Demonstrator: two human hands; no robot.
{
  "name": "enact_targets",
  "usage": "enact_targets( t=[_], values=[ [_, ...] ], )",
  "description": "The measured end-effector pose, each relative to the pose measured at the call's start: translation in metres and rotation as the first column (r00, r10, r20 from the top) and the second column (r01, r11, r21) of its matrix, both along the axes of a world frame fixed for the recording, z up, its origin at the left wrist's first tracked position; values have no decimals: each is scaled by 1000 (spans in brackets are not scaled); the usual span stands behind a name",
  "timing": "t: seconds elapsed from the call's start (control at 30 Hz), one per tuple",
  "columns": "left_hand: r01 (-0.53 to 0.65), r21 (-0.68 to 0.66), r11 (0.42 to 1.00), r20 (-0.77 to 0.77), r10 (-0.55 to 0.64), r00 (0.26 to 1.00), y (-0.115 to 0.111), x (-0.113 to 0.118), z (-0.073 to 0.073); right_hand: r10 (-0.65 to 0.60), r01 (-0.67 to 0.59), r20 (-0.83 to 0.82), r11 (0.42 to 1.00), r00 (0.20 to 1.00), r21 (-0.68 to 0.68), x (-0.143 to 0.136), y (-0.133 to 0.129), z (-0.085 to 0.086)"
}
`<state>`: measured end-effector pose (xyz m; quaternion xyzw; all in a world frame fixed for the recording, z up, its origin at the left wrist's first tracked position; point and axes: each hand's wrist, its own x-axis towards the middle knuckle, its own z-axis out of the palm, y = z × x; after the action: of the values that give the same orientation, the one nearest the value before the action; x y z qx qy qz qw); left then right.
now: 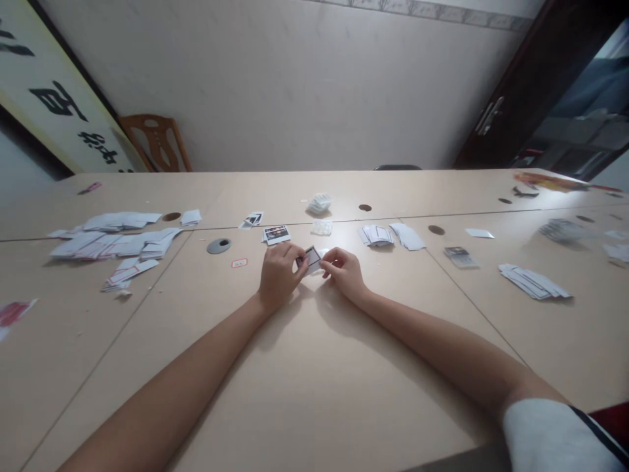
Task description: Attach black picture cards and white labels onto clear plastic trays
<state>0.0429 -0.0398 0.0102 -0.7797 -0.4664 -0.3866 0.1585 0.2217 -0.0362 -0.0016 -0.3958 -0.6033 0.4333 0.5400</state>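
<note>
left hand (281, 274) pinches a small dark-bordered card (313, 257) between thumb and fingers, card tilted, at the middle of the table (304, 393). right hand (348, 274) is at the card's right edge, thumb and index drawn close together, other fingers curled; cannot tell if it grips the card or only touches it. something pale shows behind the card at the right fingertips, too small to tell. both forearms come in from the near side, white sleeve (535, 432) on the right arm.

just beyond the left hand: photo card stack (276, 235), picture side up. farther off and a bit left, a few smaller photo cards (253, 219). left of the left hand, red-bordered label (240, 263) lying flat, then grey cable cap (219, 246). straight ahead of the hands, clear plastic piece (321, 227) with a clear plastic pile (319, 204) behind it.

right of center, two fanned sets side by side: lined white cards (377, 236) and plain white cards (407, 236). farther right, clear card box (460, 257), then fanned white stack (534, 282) nearer the edge. far left, big overlapping white bundles (113, 244), red and white packet (14, 314) nearer the person.

background: wooden chair (152, 137) at left, pale wall (295, 85), dark cabinet (501, 98) at right.
</note>
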Motion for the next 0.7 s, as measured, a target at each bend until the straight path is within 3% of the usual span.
enact_targets(
  t=[0.33, 0.7],
  values=[
    [-8, -25, 1000, 9, 8, 1000, -1, -1, 2, -88, 85, -20, 989, 996, -118, 0, 2, 0],
    [-65, -79, 995, 67, 70, 995, 1, -4, 1, -241, 229, -66, 963, 968, -144, 3, 6, -1]
  ],
)
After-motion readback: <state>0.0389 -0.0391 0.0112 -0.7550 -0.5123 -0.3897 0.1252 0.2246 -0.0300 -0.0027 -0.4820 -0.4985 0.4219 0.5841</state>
